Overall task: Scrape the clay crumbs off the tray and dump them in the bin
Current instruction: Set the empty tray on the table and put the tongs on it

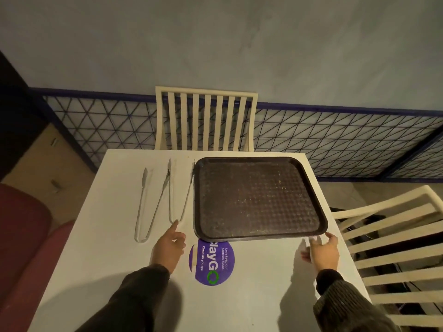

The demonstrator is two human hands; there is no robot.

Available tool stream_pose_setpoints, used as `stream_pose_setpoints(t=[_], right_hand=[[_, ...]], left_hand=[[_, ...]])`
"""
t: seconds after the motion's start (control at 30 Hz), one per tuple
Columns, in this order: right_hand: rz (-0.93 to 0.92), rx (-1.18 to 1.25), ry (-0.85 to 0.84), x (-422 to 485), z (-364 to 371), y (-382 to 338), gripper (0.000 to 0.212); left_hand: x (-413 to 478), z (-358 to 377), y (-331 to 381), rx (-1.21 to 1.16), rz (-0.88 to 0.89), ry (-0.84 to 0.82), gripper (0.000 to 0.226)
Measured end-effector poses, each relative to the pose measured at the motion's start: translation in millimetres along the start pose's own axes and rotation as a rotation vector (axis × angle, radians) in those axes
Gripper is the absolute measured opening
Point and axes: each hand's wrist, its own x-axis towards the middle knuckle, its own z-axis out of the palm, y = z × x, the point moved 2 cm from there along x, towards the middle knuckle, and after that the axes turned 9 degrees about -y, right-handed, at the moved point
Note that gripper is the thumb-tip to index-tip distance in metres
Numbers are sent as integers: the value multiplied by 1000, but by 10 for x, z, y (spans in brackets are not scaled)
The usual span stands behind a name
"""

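A dark brown textured tray [257, 198] lies flat on the white table [115, 248], speckled with pale clay crumbs [278, 188]. My right hand [323, 251] is at the tray's near right corner, fingers apart and touching the rim. My left hand [169, 248] rests on the table left of the tray, its index finger stretched to the bend of a pair of metal tongs [178, 195]. A second pair of metal tongs [147, 207] lies further left. No bin is in view.
A purple round sticker [212, 263] marks the table in front of the tray. One cream slatted chair [206, 121] stands at the far side, another cream chair [395, 255] at the right. A dark red seat [26, 236] is at the left.
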Motion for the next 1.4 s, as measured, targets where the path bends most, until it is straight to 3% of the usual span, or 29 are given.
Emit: stream_pose_setpoints(t=[0.13,0.23,0.43,0.7,0.87,1.0,1.2,1.4], right_hand=[[-439,-580,-195,-499,373,-37,37],[-556,-769,-318,-660,727,-118,32],[-499,-673,-358,-760,1127,-273,13],[-489,-610,-352,-713,1212,-346,9],[-534,-666,-287,-802,1313,-455,24],[-647,-707,-368,-992,1760,-737,24],[-786,-648,-476,-1282,2665,-1199,39],[-661,-821,-376,-1376,3254,-1176,67]], left_hand=[[-172,-300,-106,-77,-55,-11,42],[-246,-485,-81,-132,-60,-29,36],[-223,-772,-215,-204,-67,13,36],[-152,-916,-367,-239,-47,52,28],[-146,-996,-347,-178,-37,98,22],[-37,-1070,-203,82,45,212,28],[125,-1129,-31,105,44,271,42],[102,-1235,-141,42,26,265,42]])
